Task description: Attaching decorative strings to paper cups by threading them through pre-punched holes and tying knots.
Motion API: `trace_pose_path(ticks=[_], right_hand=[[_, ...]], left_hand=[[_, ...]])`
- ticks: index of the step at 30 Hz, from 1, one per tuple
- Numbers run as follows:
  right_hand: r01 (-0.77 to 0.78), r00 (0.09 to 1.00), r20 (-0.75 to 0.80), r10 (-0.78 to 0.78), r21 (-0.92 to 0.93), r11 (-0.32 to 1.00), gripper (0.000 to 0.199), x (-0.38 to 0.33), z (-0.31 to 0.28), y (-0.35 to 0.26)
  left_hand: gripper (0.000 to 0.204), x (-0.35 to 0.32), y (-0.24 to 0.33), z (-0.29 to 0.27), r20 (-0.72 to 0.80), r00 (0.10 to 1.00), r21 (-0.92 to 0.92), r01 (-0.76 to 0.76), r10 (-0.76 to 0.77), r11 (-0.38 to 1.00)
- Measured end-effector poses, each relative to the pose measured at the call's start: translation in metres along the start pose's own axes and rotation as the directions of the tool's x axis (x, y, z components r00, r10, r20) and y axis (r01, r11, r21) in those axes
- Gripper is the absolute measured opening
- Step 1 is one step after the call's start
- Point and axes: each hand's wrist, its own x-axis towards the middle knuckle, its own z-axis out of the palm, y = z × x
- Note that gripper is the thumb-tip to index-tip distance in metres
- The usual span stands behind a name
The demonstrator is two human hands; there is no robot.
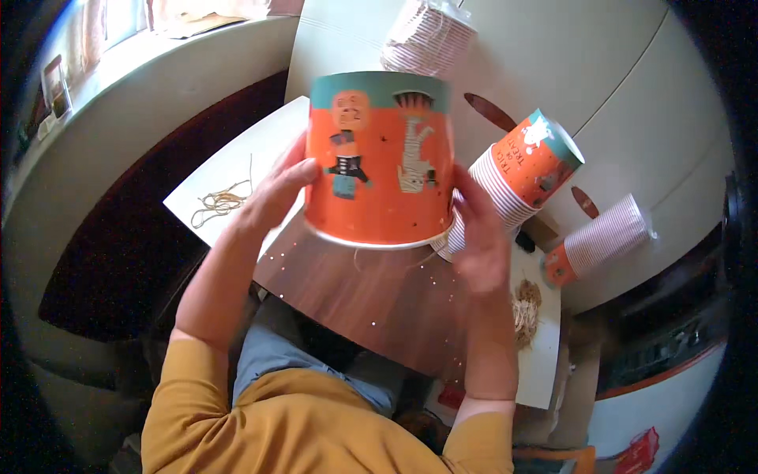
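Observation:
A large orange paper bucket (383, 201) with a green band and cartoon figures is raised in front of me above the table, its white rolled rim facing down. My left hand (276, 186) grips its left side, thumb against the printed wall and fingers mostly hidden. On the opposite side, my right hand (480, 233) holds the wall, somewhat blurred. A thin pale strand curves just below the rim. Behind my right hand, a tilted stack of similar buckets (525, 170) stands with its rims showing as white rings.
The white table (268, 130) has a dark wood-look surface (347, 288) sprinkled with white specks. Loose tan cord (219, 203) lies at the left; a cord bundle (524, 312) is at the right. Wrapped bucket stacks stand at the back (426, 39) and far right (600, 237). A windowsill (150, 55) runs upper left.

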Motion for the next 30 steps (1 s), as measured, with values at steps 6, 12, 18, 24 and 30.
trace_pose_path(ticks=[6,12,18,24,30], right_hand=[[-0.169,0.967,-0.14,0.211,0.264,0.95,0.069,0.058,-0.008,0.052],[-0.143,0.965,-0.187,0.182,0.201,0.969,0.064,0.064,-0.002,0.146],[-0.465,0.865,-0.199,0.46,0.027,0.885,0.048,0.017,0.009,0.233],[-0.387,0.921,-0.304,0.243,-0.654,0.65,0.044,0.019,-0.011,0.119],[-0.397,0.91,-0.377,-0.17,-0.913,-0.096,0.058,0.067,-0.134,-0.005]], left_hand=[[0.109,0.089,-0.015,-0.017,0.197,0.975,0.315,-0.166,0.107,0.935],[0.119,0.132,-0.074,-0.023,0.145,0.988,0.399,-0.018,-0.044,0.917],[0.108,0.144,-0.167,-0.026,0.179,0.984,0.248,-0.035,-0.011,0.968],[0.111,0.099,-0.212,-0.06,0.111,0.992,0.396,0.015,-0.064,0.918],[0.106,0.1,-0.159,0.018,0.079,0.887,0.908,-0.252,0.454,0.335]])
